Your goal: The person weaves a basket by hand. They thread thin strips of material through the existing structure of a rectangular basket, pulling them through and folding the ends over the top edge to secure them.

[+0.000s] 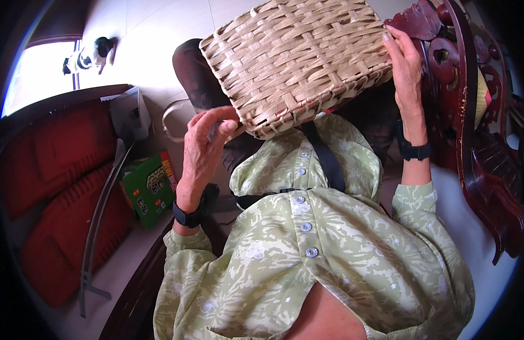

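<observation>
- Woven basket (301,62): held tilted over the lap, broad woven face toward the camera; contents hidden.
- Left hand (202,139): fingers curled at basket's near-left corner; cannot tell how firmly.
- Right hand (408,65): holding basket's right edge.

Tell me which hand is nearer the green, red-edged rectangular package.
Left. Left hand: above and right of the package. Right hand: farther right, on the tan rectangular woven basket.

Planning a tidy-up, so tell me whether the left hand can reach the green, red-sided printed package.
Probably yes: nothing visible lies between the left hand and the package, though that hand must first leave the corner of the tan, rectangular woven basket.
</observation>
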`<state>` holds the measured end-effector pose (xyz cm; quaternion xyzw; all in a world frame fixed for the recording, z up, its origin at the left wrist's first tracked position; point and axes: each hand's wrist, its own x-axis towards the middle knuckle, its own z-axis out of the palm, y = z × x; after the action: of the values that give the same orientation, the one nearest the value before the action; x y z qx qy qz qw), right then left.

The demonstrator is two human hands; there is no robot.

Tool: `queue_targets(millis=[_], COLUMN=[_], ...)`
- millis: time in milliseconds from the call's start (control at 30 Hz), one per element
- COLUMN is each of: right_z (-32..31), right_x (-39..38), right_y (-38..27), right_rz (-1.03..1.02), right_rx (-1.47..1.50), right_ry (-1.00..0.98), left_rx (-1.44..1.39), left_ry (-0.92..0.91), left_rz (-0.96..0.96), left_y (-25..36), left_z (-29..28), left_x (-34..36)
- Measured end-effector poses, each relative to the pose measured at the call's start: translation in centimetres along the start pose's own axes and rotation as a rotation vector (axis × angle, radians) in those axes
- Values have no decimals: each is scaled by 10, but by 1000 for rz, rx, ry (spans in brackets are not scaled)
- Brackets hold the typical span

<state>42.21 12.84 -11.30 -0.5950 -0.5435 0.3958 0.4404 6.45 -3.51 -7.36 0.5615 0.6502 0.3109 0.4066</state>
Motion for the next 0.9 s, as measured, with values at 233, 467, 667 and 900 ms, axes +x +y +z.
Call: queue_targets(millis=[233, 467, 667, 900], right_z=[3, 6, 1, 5], right_x=[5, 4, -1, 3], right_y=[-3, -3, -6, -7], right_rz=[1, -19, 8, -9], right_rx=[-6, 49, 17, 38], right_ry=[-20, -11, 27, -1], left_rx=[330, 203, 759, 1004], left_ry=[-55, -16, 365, 350], left_rz=[171, 77, 3, -39], left_y=[-19, -17, -95, -105], left_z=[2, -13, -137, -173], left_x=[6, 5, -61, -62])
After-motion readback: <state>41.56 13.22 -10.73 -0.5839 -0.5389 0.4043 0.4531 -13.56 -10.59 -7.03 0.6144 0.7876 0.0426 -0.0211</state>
